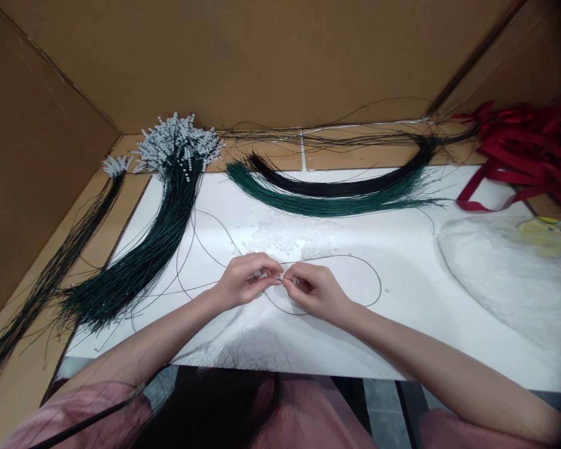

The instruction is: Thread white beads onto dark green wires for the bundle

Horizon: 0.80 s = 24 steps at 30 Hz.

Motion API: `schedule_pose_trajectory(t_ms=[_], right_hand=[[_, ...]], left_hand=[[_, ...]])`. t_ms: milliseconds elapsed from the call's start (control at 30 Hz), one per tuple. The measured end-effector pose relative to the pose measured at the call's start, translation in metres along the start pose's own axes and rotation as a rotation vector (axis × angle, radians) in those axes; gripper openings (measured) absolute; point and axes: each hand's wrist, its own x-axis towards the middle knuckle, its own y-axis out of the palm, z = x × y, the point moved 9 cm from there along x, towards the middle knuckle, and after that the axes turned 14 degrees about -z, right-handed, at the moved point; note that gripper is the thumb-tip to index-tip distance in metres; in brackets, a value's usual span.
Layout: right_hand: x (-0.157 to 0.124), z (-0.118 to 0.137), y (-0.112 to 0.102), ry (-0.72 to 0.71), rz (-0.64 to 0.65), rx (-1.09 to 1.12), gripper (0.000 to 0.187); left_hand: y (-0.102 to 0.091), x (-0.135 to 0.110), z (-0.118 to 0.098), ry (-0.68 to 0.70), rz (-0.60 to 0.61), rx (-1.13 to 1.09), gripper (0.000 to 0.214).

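Over the middle of the white board, my left hand (249, 278) is closed in a pinch, with small white beads showing at its thumb and finger. Close against it, my right hand (316, 288) pinches a thin dark wire (380, 284) at the same spot. The wire loops out to the right past my right hand and curls back below both hands. Exactly how bead and wire meet is too small to tell. Loose white beads (285, 232) lie scattered just beyond my fingers.
Left lie a large bundle of bead-tipped green wires (156, 240) and a thinner one (70, 252). Bare green (303, 204) and black wires (327, 186) curve along the back. At right are red ribbon (518, 146) and a clear plastic bag (505, 268). Cardboard walls (271, 62) enclose the board (416, 337).
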Motion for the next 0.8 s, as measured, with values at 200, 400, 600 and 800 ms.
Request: schedule_pose_trajectory(t_ms=[200,400,600,800], right_hand=[[-0.0003,-0.0005,-0.0004,-0.002,-0.006,0.005,0.013],[0.0000,-0.0002,0.0000,-0.008,-0.005,-0.007,0.012],[0.0008,0.0002,0.0005,-0.004,-0.002,-0.003,0.012],[0.0011,-0.0018,0.0001,-0.001,-0.006,-0.001,0.012]], left_hand=[[-0.0003,-0.0010,0.0000,0.000,0.004,-0.008,0.014],[-0.0006,-0.0006,0.0003,0.003,-0.004,-0.010,0.013],[-0.0007,-0.0007,-0.0005,0.009,-0.005,-0.019,0.013],[-0.0016,-0.0007,0.0000,0.011,-0.015,-0.028,0.015]])
